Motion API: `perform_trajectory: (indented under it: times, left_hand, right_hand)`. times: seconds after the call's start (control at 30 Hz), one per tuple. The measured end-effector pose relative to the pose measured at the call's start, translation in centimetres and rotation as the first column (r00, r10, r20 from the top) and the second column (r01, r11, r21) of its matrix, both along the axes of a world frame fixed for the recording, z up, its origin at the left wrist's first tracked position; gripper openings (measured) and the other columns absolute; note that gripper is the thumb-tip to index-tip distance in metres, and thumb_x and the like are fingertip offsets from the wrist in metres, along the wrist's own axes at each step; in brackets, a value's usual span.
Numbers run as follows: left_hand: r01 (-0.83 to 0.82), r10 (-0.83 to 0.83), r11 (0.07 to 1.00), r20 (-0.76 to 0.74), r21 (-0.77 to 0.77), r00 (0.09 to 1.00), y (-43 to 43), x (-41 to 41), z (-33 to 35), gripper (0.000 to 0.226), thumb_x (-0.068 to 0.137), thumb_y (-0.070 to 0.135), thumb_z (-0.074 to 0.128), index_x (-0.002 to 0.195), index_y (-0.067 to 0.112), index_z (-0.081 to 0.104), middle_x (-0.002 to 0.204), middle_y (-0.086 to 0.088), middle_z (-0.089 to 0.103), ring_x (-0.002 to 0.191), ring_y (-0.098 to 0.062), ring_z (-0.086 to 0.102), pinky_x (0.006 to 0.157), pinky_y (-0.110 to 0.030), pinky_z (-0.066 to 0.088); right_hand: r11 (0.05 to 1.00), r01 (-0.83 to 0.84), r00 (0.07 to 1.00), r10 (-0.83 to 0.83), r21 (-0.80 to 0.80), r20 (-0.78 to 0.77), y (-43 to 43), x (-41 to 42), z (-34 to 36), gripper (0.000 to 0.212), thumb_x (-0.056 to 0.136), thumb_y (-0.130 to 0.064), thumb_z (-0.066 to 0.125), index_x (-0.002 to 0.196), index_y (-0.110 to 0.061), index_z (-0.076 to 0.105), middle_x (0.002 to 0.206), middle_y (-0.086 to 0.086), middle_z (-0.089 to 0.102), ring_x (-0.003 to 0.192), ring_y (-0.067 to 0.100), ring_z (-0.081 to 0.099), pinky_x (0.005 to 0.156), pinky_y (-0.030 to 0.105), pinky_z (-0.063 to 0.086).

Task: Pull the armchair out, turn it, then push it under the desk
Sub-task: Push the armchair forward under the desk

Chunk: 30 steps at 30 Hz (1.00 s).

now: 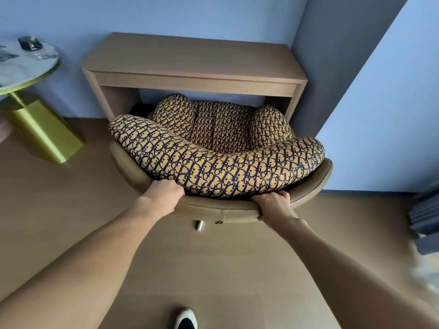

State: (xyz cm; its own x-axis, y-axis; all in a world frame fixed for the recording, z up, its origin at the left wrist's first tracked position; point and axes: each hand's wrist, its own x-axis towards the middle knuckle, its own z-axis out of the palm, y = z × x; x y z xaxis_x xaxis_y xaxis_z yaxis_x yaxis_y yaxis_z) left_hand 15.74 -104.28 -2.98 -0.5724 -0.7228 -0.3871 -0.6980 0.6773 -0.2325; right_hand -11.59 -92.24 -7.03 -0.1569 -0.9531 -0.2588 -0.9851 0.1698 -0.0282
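Blue-walled rm, wood desk [190, 60]: left hand [164, 193] & right hand [275, 205] grip padded armchair [213, 167] back rim.

Armchair [213, 162] on tan floor [83, 222]

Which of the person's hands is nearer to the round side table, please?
Left. The left hand grips the armchair back rim on the side toward the round side table; the right hand grips the same rim farther over, toward the wall corner.
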Motion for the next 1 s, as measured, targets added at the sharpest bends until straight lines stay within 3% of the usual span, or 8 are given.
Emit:
perform_trajectory:
  times: [0.1,0.33,0.5,0.6,0.73,0.83,1.0]
  left_hand:
    - [0.008,-0.008,1.0,-0.01,-0.005,1.0,1.3,0.0,0.6,0.021,0.092,-0.004,0.059,0.108,0.005,0.068,0.111,-0.012,0.069,0.104,-0.031,0.066,0.089,-0.043,0.055]
    - [-0.035,0.036,0.999,-0.031,0.015,0.999,6.6,0.9,0.6,0.026,0.091,-0.01,0.05,0.107,0.002,0.066,0.112,-0.014,0.069,0.104,-0.032,0.066,0.086,-0.042,0.053]
    - [-0.1,0.101,0.994,-0.028,0.036,0.995,10.0,1.0,0.9,0.022,0.093,-0.006,0.056,0.11,0.002,0.067,0.114,-0.014,0.069,0.106,-0.031,0.065,0.089,-0.042,0.054]
    - [-0.112,0.111,0.994,-0.055,0.0,0.992,10.3,0.3,0.2,0.026,0.093,-0.003,0.06,0.115,0.007,0.068,0.114,-0.011,0.07,0.108,-0.029,0.065,0.093,-0.043,0.055]
    - [-0.223,0.229,0.973,-0.15,0.056,0.962,10.0,-1.3,-1.3,0.051,0.091,-0.009,0.057,0.13,0.023,0.063,0.114,-0.006,0.068,0.111,-0.027,0.062,0.108,-0.053,0.037]
    - [-0.296,0.307,0.952,-0.187,0.084,0.933,9.4,-3.1,-1.4,0.064,0.085,-0.013,0.053,0.13,0.031,0.064,0.113,-0.003,0.067,0.11,-0.028,0.061,0.112,-0.062,0.024]
    - [-0.337,0.34,0.94,-0.206,0.053,0.918,7.8,-4.4,-1.7,0.057,0.083,-0.012,0.055,0.117,0.031,0.071,0.103,-0.001,0.069,0.104,-0.028,0.064,0.113,-0.067,0.022]
  right_hand:
    - [1.0,0.009,1.0,-0.009,-0.014,-0.016,0.8,0.0,-0.3,0.038,0.082,-0.018,0.074,0.117,-0.03,0.066,0.107,-0.005,0.073,0.114,0.023,0.062,0.105,0.044,0.028]
    - [1.0,-0.014,1.0,0.015,0.028,-0.024,4.7,0.4,0.0,0.044,0.083,-0.025,0.077,0.124,-0.034,0.064,0.114,-0.008,0.072,0.118,0.021,0.061,0.107,0.043,0.028]
    - [0.999,-0.042,0.997,0.04,-0.023,-0.068,7.8,0.6,-0.3,0.048,0.081,-0.028,0.079,0.126,-0.034,0.061,0.115,-0.007,0.071,0.116,0.023,0.058,0.11,0.044,0.027]
    - [0.993,-0.007,0.997,-0.002,-0.118,-0.074,7.9,-0.1,-0.5,0.046,0.076,-0.031,0.083,0.117,-0.031,0.062,0.113,-0.008,0.07,0.114,0.022,0.055,0.11,0.045,0.025]
    - [0.998,0.03,0.994,-0.035,-0.058,-0.103,6.6,-2.0,0.0,0.036,0.079,-0.028,0.081,0.111,-0.03,0.066,0.107,-0.008,0.072,0.113,0.022,0.055,0.108,0.045,0.027]
    - [0.998,0.015,0.992,-0.024,-0.069,-0.127,6.0,-3.3,0.4,0.034,0.083,-0.023,0.076,0.114,-0.031,0.066,0.109,-0.009,0.072,0.115,0.021,0.054,0.11,0.046,0.027]
    - [0.999,0.013,0.987,-0.019,-0.042,-0.161,4.3,-3.9,1.2,0.036,0.089,-0.021,0.073,0.122,-0.033,0.064,0.113,-0.008,0.071,0.117,0.022,0.055,0.113,0.047,0.026]
